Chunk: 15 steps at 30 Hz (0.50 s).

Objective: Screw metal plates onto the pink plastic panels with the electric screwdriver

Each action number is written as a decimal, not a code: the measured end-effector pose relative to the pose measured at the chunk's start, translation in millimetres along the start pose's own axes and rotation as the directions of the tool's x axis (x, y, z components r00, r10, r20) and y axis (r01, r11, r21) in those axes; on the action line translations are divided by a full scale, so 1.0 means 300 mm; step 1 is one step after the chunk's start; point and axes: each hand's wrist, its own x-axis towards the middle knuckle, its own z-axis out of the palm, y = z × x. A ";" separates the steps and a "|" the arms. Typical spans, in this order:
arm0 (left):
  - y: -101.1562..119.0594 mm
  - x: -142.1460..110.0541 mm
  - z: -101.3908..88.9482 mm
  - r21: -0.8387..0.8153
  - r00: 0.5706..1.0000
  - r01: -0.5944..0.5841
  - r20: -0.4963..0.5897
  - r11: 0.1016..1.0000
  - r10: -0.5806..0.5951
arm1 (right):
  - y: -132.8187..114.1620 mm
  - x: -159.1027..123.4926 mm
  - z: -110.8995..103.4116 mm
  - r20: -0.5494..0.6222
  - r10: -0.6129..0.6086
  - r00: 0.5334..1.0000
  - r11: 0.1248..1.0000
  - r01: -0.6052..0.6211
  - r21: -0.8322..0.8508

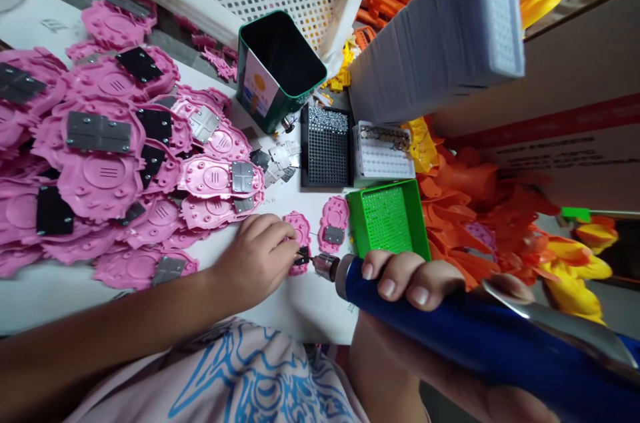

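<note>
My right hand (425,289) is wrapped round a blue pen-shaped power screwdriver (450,316), whose metal tip points left. That tip is at the dark plate (303,253) on a small pink plastic shell (299,226) lying on the table. With curled fingers my left hand (260,256) holds the left edge of this shell; its fingertips are partly hidden. Beside it, to the right, lies a second pink shell (334,216) with a grey plate on it, touched by neither hand.
Pink shells with grey or black plates (100,143) are heaped on the left. Behind stand a dark green tin (255,103), a black screw tray (325,169), a white tray (383,156) and a green box (423,223). Orange parts (460,203) lie right, beside a tall tray stack (425,43).
</note>
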 end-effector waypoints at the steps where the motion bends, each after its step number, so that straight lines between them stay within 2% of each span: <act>1: -0.001 0.000 0.001 -0.010 1.000 -0.003 0.014 1.000 0.003 | -0.002 0.003 -0.004 0.000 -0.012 1.000 1.000 0.012 0.004; 6: -0.004 0.000 0.007 -0.036 0.998 -0.057 0.029 0.998 0.058 | -0.014 0.010 -0.030 0.061 0.048 0.997 0.999 -0.048 -0.005; 12: 0.004 0.005 0.007 0.050 0.996 0.009 0.088 0.999 -0.014 | -0.009 -0.004 -0.045 0.006 0.032 0.999 0.998 -0.032 -0.055; 15: 0.008 0.004 0.011 0.126 0.994 0.001 0.109 0.992 -0.015 | 0.007 -0.014 -0.055 -0.037 -0.003 0.999 1.000 0.002 -0.030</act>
